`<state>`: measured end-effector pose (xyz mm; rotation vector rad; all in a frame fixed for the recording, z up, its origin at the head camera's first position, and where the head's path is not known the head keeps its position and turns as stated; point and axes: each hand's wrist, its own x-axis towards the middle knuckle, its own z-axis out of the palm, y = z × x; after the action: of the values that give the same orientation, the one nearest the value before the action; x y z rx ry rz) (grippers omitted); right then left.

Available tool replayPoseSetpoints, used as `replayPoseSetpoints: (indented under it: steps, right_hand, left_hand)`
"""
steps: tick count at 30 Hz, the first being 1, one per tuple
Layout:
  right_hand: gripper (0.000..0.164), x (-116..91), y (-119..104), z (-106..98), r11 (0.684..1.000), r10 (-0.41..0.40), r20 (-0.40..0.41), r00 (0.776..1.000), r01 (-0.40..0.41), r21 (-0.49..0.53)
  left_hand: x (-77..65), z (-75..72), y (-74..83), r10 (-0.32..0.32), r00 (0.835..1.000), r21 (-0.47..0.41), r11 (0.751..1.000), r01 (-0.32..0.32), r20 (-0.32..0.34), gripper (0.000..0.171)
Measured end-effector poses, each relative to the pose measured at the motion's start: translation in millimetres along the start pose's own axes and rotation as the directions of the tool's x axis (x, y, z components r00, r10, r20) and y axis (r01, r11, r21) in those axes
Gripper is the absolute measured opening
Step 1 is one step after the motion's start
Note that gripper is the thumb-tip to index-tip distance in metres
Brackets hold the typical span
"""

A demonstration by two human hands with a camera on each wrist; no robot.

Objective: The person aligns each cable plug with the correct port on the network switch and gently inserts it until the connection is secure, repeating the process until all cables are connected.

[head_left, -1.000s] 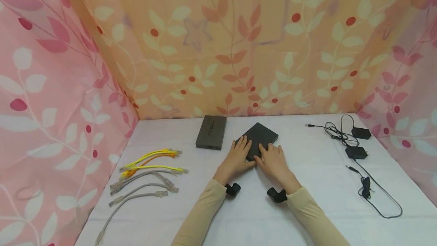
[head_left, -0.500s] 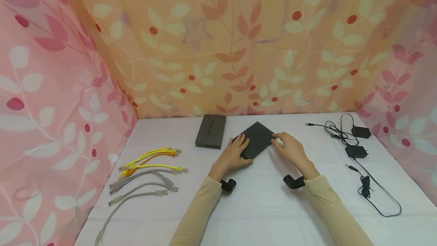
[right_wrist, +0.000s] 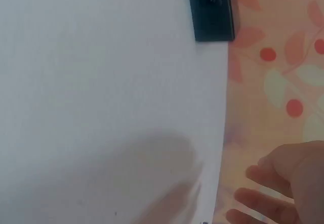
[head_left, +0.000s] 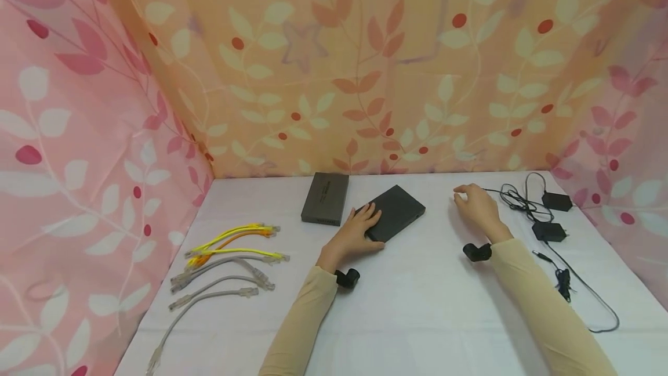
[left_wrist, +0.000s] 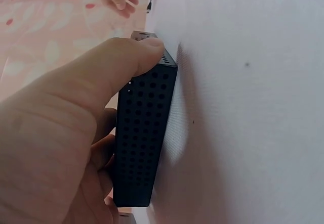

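A flat black network switch lies turned at an angle on the white table. My left hand rests on its left part, fingers spread on top. In the left wrist view my thumb presses the corner of its side panel, which has rows of vent holes. The switch's far end shows at the top of the right wrist view. My right hand is off to the right of the switch, holding nothing, fingers loosely bent, near the plug end of a black power adapter cable.
A second, dark grey switch lies behind and left. Yellow and orange network cables lie at left, with grey cables in front of them. Two black power adapters with cords sit at right. Floral cloth walls the back and sides.
My right hand has left the near edge of the black switch, touched its right corner, then moved away right toward the adapter cables. My left hand has stayed on the switch.
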<state>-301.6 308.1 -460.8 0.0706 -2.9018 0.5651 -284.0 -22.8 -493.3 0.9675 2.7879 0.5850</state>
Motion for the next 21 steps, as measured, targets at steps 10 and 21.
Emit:
replayPoseSetpoints:
  steps: [10,21]
  right_hand:
    - [0.035,18.4,30.5,1.3,0.999,0.028,-0.02,0.999,-0.029,-0.031]
    - [0.04,27.6,49.8,-3.2,0.985,0.095,0.033,0.995,-0.089,-0.146]
  left_hand:
    - [-1.2,2.5,-2.9,0.006,1.0,-0.017,1.0,-0.006,-0.002,0.087]
    - [-3.8,0.4,-2.4,0.009,1.0,-0.01,1.0,-0.009,-0.021,0.086]
